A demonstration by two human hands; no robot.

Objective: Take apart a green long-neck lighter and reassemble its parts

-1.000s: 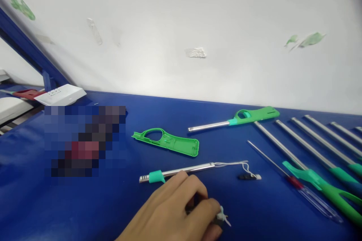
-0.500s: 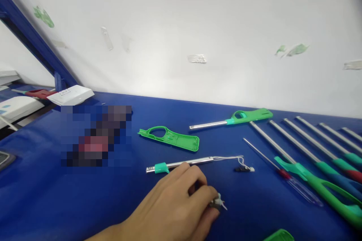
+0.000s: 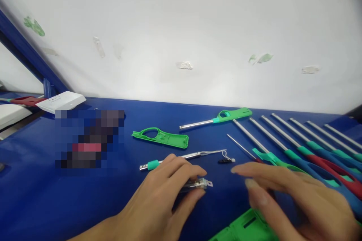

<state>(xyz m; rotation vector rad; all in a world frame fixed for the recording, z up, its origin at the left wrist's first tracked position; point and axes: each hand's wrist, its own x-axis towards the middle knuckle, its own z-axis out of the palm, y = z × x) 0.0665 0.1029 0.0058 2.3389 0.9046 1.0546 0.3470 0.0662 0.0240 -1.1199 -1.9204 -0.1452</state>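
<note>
My left hand [image 3: 165,195] is closed around a small clear lighter gas tank [image 3: 195,184] with a metal valve end pointing right; most of it is hidden by my fingers. My right hand [image 3: 294,199], thumb and fingers apart and nothing between them, hovers above a green lighter shell half [image 3: 243,227] at the bottom edge. Just beyond my left hand lies a metal lighter tube [image 3: 190,155] with a turquoise collar and white wires leading to a small black igniter part [image 3: 224,160]. Farther back, another green shell half [image 3: 172,139] rests with its inside facing up.
A whole green lighter [image 3: 234,115] lies near the white wall. Several long lighters [image 3: 296,145] with blue, red and green handles fill the right side. Among them is a screwdriver [image 3: 241,146], partly hidden. A white box [image 3: 63,101] and a blurred dark object [image 3: 93,139] are at left.
My right hand has come into view from the right. The gas tank in my left hand has turned, showing more of its valve end. The view has shifted, revealing more of the near green shell.
</note>
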